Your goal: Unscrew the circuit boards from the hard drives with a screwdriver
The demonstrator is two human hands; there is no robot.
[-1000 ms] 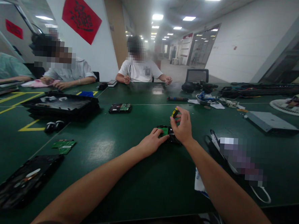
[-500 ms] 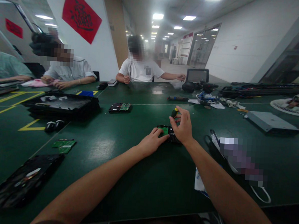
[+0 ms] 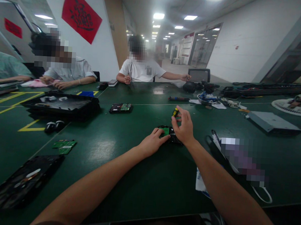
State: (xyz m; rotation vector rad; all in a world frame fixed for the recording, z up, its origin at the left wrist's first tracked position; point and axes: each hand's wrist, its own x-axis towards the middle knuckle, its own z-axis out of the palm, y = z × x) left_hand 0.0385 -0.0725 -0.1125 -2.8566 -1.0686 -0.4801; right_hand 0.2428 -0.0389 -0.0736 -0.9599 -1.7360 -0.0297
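A small black hard drive (image 3: 174,138) with a green circuit board lies flat on the table in front of me. My left hand (image 3: 151,141) grips it from the left, with fingers at the board's edge and thumb along the near side. Above the drive, my right hand (image 3: 184,127) pinches a short screwdriver (image 3: 175,112) with a black and yellow handle, held roughly upright. Its tip is hidden behind my fingers, so I cannot tell exactly where it meets the drive.
Another hard drive (image 3: 120,108) lies further back. Left are a stack of black trays (image 3: 61,103), a loose green circuit board (image 3: 64,146) and a black panel (image 3: 24,181). Right stand a grey metal box (image 3: 274,122) and a bowl of parts (image 3: 207,99). People sit across the table.
The screwdriver handle has turned in my right fingers and shows more yellow. My left hand stays on the drive. The hand of the person opposite has shifted slightly right.
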